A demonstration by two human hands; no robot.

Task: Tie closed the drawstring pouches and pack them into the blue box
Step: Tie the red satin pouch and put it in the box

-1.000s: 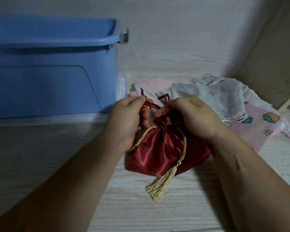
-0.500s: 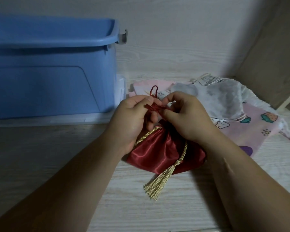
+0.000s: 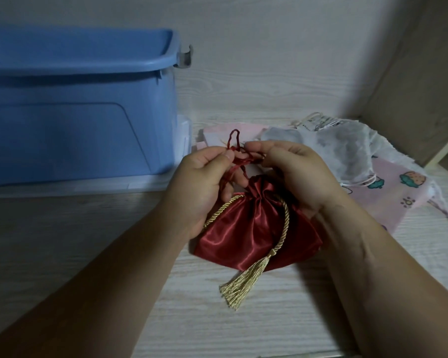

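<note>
Gold tassel (image 3: 239, 288) nearest, trailing loose from a red satin pouch (image 3: 243, 236) laid flat on the pale wood surface (image 3: 62, 241), gathered mouth turned to the far side for easy reach of the strings. Above the gathered neck, left hand (image 3: 204, 182) pinching one strand of the red drawstring (image 3: 241, 161) between thumb and forefinger. Right hand (image 3: 292, 174) just beside it, fingers curled round the other strand. Small loop raised between the two hands, judged a knot half formed and not yet drawn tight. Far right: pink printed pouch (image 3: 403, 195) and white mesh pouch (image 3: 346, 151) heaped within reach, apparently awaiting the same tying. Far left: blue box (image 3: 75, 125), open-topped, inside hidden, near enough for packing the red pouch once tied.
</note>
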